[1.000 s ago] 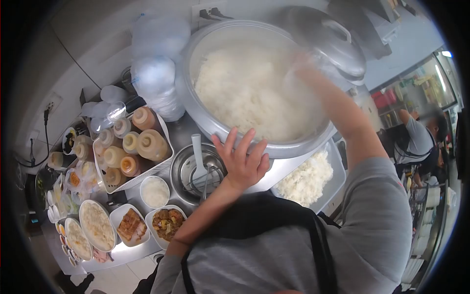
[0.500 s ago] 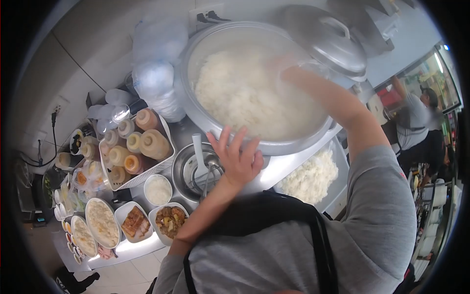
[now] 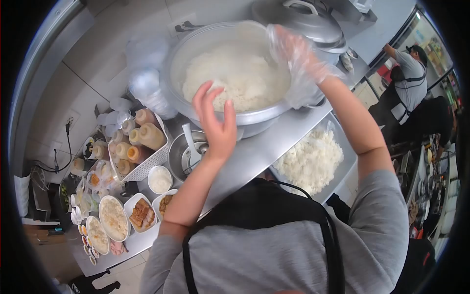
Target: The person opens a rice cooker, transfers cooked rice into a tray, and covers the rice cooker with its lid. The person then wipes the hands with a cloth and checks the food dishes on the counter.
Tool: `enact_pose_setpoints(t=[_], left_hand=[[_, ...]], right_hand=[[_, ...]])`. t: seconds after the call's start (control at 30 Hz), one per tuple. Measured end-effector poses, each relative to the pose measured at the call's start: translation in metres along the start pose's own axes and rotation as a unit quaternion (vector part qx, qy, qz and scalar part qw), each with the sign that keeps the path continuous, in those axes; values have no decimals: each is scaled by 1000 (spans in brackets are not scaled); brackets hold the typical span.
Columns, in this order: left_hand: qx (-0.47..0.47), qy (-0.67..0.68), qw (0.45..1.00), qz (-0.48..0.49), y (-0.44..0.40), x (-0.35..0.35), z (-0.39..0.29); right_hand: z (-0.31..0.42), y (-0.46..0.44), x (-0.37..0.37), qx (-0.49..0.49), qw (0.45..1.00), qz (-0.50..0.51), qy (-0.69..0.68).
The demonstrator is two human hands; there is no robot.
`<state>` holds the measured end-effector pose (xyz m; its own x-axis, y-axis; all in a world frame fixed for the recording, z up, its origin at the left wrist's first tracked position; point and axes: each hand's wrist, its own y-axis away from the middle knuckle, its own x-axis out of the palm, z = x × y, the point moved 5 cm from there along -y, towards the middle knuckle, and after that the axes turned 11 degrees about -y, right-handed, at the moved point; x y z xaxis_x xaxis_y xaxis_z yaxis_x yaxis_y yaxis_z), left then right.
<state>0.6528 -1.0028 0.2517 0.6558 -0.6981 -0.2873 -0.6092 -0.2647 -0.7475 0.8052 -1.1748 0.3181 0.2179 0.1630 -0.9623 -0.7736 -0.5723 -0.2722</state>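
Observation:
A large metal pot [image 3: 264, 113] of steaming white rice [image 3: 232, 73] stands on the counter. My left hand [image 3: 215, 122] is bare and raised at the pot's near rim, its fingers apart and curved, with nothing in them. My right hand [image 3: 296, 51] wears a loose clear plastic glove and is at the pot's right rim, above the rice. Motion and the crumpled glove blur its fingers, so I cannot make out whether they hold anything. A tray [image 3: 348, 169] with a heap of rice [image 3: 313, 161] sits lower right.
Left of the pot are plastic bags [image 3: 147, 81], a white basket [image 3: 147, 169] of sauce bottles and a steel bowl [image 3: 174, 159] with a white-handled utensil. Dishes of food [image 3: 142, 214] line the counter's left. A lidded pot [image 3: 308, 24] stands behind. A co-worker [image 3: 411, 73] is far right.
My right hand has come up out of the rice to the pot's right rim. My left hand has lifted off the near rim. The camera view has shifted.

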Motion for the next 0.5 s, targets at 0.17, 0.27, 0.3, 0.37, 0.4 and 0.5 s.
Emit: enact_pose_setpoints(t=[0.17, 0.27, 0.3, 0.37, 0.4, 0.5], left_hand=[[-310, 377, 839, 241, -33, 92, -32], [-321, 420, 811, 249, -46, 118, -35], [-325, 417, 811, 250, -46, 118, -36], [-346, 383, 817, 257, -49, 112, -43], [-350, 379, 818, 255, -50, 109, -39], [-306, 324, 873, 199, -61, 67, -11]], right_hand=[[4, 15, 2, -136, 809, -180, -542], [27, 40, -45, -72, 933, -244, -253], [18, 44, -51, -78, 913, -280, -285], [-20, 59, -52, -77, 871, -316, -367], [-43, 69, -48, -70, 850, -329, -406], [-142, 96, -15, -52, 756, -342, -556]])
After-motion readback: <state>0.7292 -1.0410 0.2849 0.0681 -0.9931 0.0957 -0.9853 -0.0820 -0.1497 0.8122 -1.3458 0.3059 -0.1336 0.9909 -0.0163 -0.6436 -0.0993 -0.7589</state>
